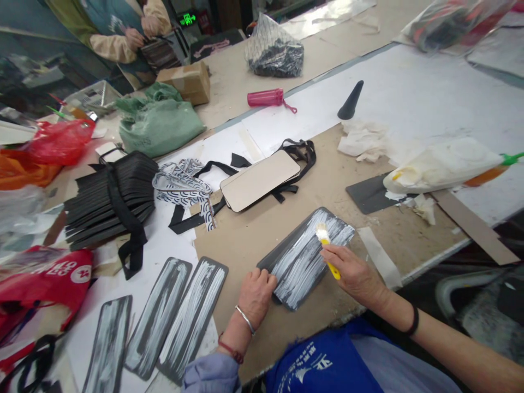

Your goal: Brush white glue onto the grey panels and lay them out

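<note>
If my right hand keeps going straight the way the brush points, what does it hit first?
The brush in the right hand rests on the glue-streaked dark panel; past its far edge, the tan board on black straps probably comes first, though depth is unclear.

You stand at a long tan-topped workbench [229, 87] that runs from 7 o'clock to 1 o'clock across your view. A white sheet covering [429, 93] lies over the bench top at 2 o'clock. A brown cardboard work mat [262, 229] lies at centre, its far edge touching the white covering. At 11 o'clock, beyond the bench, the room is dark, and a green illuminated sign [187, 19] glows there. At 4 o'clock, past the near bench edge, you see a dark space [470, 256] and a grey curved tube frame [454, 284]. Light falls evenly on the bench top.
</note>
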`<act>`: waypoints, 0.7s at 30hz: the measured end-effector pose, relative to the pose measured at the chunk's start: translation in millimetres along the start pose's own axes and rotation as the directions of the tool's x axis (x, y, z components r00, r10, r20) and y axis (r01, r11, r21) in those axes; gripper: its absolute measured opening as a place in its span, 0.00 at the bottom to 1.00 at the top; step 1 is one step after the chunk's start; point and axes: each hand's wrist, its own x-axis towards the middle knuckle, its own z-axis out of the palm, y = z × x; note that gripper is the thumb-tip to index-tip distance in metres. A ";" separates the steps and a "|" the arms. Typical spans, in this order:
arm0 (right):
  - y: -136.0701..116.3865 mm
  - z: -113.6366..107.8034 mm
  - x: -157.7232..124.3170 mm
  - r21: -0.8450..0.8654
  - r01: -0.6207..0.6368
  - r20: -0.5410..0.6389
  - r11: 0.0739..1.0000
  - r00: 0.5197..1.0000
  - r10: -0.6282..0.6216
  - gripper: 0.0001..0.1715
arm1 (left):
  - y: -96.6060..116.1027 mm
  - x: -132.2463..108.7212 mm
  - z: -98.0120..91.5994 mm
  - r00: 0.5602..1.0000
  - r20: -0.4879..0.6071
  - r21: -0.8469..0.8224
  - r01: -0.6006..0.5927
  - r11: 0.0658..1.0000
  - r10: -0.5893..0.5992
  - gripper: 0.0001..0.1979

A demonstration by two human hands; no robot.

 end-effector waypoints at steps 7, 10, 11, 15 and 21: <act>-3.6 0.7 1.2 0.024 -0.034 -0.042 0.999 0.999 0.035 0.18 | 19.4 -12.4 10.3 0.809 -0.057 -0.811 0.305 0.499 -0.585 0.08; -4.1 -2.3 1.8 0.057 -0.050 -0.062 0.997 0.997 0.053 0.18 | 35.2 -8.5 17.9 0.624 0.358 -0.930 0.301 -0.210 -0.695 0.18; -3.4 -4.5 2.4 0.074 -0.053 -0.068 0.996 0.996 0.058 0.18 | 40.4 -6.7 19.9 0.602 0.450 -0.891 0.261 -0.370 -0.659 0.22; 8.4 -15.7 9.3 0.112 -0.094 -0.081 0.989 0.991 0.104 0.18 | 54.7 -2.4 24.6 0.577 0.586 -0.788 0.241 -0.567 -0.569 0.26; 30.4 -16.8 22.2 0.043 -0.119 -0.096 0.992 0.988 0.122 0.16 | 55.3 -0.6 34.0 0.519 0.608 -0.785 0.285 -0.550 -0.601 0.25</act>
